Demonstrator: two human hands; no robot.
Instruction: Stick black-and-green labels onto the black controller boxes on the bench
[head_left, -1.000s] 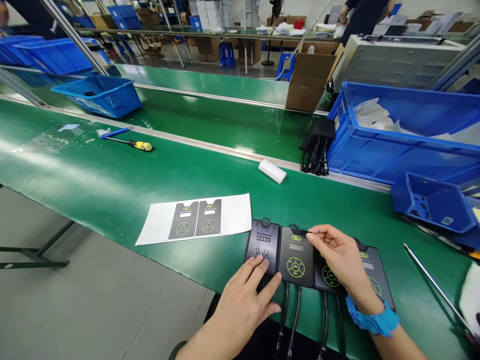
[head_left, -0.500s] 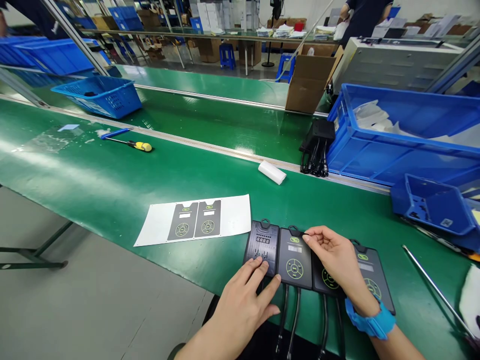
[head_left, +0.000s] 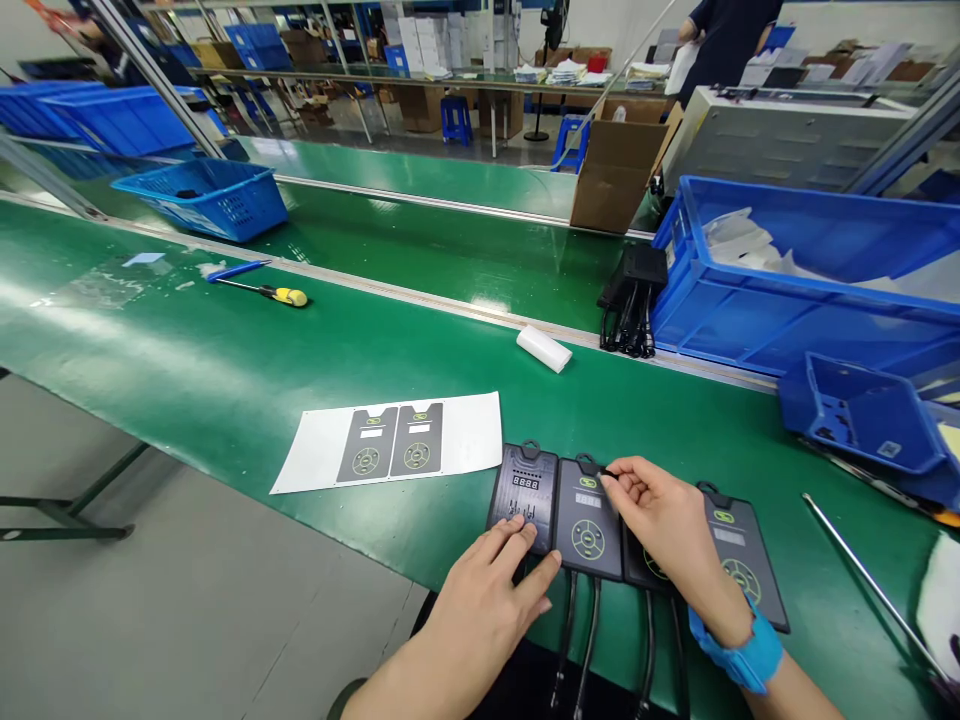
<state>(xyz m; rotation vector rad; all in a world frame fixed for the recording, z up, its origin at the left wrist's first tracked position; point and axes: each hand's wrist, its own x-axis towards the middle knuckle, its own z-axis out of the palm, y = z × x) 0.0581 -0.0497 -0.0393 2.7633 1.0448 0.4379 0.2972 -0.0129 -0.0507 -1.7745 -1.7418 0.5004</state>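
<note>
Several black control boxes stand side by side at the table's front edge, with black cables hanging from their lower ends. My left hand [head_left: 499, 590] lies with its fingers apart on the leftmost box [head_left: 528, 468], whose digit display and buttons are bare. The second box [head_left: 589, 540] carries a grey label with a ring of green-edged buttons. At its upper right corner my right hand [head_left: 660, 510] is closed, thumb and forefinger pinched; what is between them is too small to make out. That hand partly covers the third box [head_left: 643, 565]. A fourth labelled box [head_left: 739, 540] sits to the right.
A white sheet [head_left: 472, 430] bearing two grey labels lies left of the boxes. Behind are a white roll [head_left: 544, 349], black adapters [head_left: 636, 280] and a large blue bin [head_left: 810, 320]. A metal rod [head_left: 862, 570] lies right, a yellow-handled screwdriver [head_left: 289, 296] left.
My right hand has shifted slightly left and down along the second box's top right corner. My left hand keeps its place on the leftmost box. The camera view has tilted a little.
</note>
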